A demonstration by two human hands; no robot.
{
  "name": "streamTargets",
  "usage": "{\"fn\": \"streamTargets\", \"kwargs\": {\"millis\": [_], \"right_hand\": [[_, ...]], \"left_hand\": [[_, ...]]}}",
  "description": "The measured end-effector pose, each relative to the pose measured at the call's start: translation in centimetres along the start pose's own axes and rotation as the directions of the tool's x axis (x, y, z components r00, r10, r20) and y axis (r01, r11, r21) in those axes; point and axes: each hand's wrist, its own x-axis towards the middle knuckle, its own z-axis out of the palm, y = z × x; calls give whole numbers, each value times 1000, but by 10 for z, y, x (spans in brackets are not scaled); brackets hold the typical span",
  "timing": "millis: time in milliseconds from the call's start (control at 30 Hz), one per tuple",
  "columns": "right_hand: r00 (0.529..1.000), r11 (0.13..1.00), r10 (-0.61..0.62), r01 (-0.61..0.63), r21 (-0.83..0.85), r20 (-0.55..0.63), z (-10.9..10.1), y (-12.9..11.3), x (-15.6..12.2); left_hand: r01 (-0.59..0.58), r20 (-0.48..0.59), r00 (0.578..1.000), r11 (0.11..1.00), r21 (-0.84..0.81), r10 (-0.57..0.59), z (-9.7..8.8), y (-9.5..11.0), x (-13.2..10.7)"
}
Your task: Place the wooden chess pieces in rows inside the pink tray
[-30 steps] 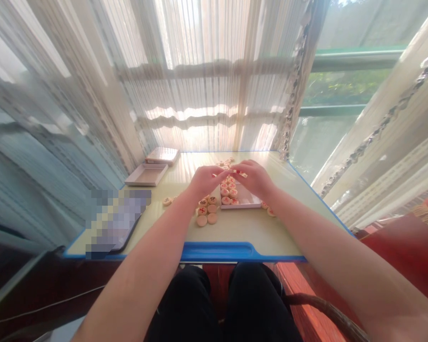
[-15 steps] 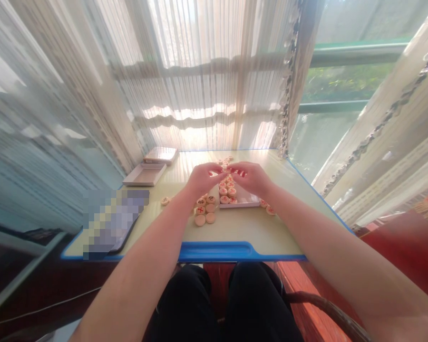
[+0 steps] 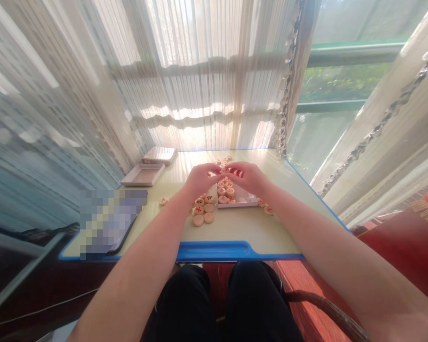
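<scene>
Bringing both bare hands together over the far end of a shallow white tray (image 3: 237, 204) of round wooden discs (image 3: 230, 192).
In the head view, the left hand (image 3: 202, 179) and right hand (image 3: 248, 178) curve inward, fingers bent, each thumb slightly apart from its fingers, the two sets of fingertips nearly meeting around small pale discs; whether either hand pinches one or merely touches it, I cannot tell; the visible discs in the tray lie flat, red characters up, in a double row along its left side, the row's long axis running away from the person; the tray's near rim runs left to right, its far end hidden by the hands; it rests on a pale yellow table (image 3: 249, 228) with blue edging.
</scene>
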Motion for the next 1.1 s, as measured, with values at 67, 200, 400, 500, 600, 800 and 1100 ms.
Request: {"fn": "streamTargets", "kwargs": {"millis": [67,200,400,500,600,800,1100], "right_hand": [[1000,1000,-9,9,-27,8,-2,-1,0],[999,998,1,1,-60,40,-4,-5,0],[996,999,23,-20,-40,89,-1,-3,-1],[997,997,7,-1,-81,77,-1,-1,-1],[998,995,2,5,-96,70,-2,-1,-1],[995,989,10,5,-150,96,-4,-5,-1],[984,952,51,3,-307,169,-8,-8,-2]], "left_hand": [[-5,6,1000,1000,3,5,1,0,0],[5,19,1000,1000,13,-5,2,-1,0],[19,17,1000,1000,12,-19,1,-1,-1],[15,18,1000,1000,4,-15,1,0,-1],[12,24,1000,1000,-4,-12,2,0,-1],[12,58,998,1000,5,-12,2,0,-1],[37,119,992,999,39,-42,5,-2,0]]}}
